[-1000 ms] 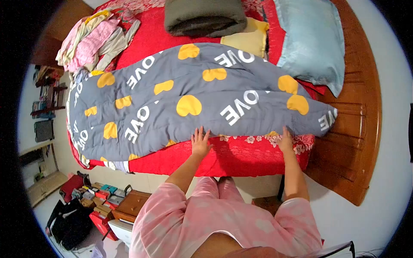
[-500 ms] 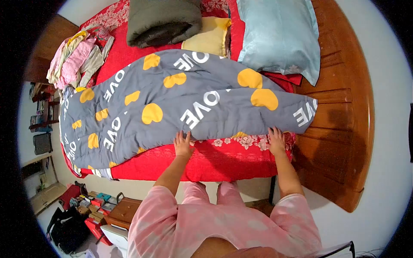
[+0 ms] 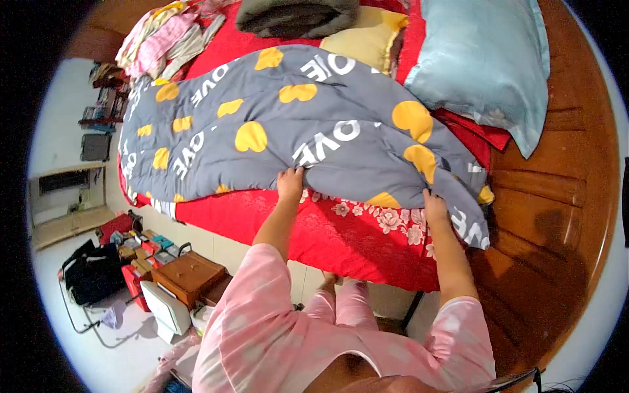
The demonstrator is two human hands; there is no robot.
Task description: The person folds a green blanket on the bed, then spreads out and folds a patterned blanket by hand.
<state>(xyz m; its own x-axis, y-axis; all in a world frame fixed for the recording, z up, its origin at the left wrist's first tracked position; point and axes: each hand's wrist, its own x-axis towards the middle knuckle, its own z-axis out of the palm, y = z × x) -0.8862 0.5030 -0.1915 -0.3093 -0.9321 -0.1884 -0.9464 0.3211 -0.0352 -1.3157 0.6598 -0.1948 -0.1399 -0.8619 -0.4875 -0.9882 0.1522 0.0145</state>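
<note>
A grey quilt (image 3: 262, 114) with yellow hearts and white lettering lies lengthwise across the red bed sheet (image 3: 262, 223). My left hand (image 3: 290, 183) is closed on the quilt's near edge, around the middle. Farther right, my right hand (image 3: 434, 204) grips the same edge close to the quilt's right end. That end hangs in a narrow, folded flap beside the wooden headboard (image 3: 544, 196). Between my hands the quilt edge bulges slightly over the sheet's flowered border.
Beyond the quilt are a rolled dark green blanket (image 3: 295, 16), a yellow pillow (image 3: 367, 39), a light blue pillow (image 3: 485, 65) and piled clothes (image 3: 164, 39). A brown case (image 3: 190, 275), a white object (image 3: 165, 309) and boxes stand on the floor at left.
Both hands have gone from resting with spread fingers to gripping the quilt's edge. The quilt's right end has shifted toward me and folded. The camera view has also turned.
</note>
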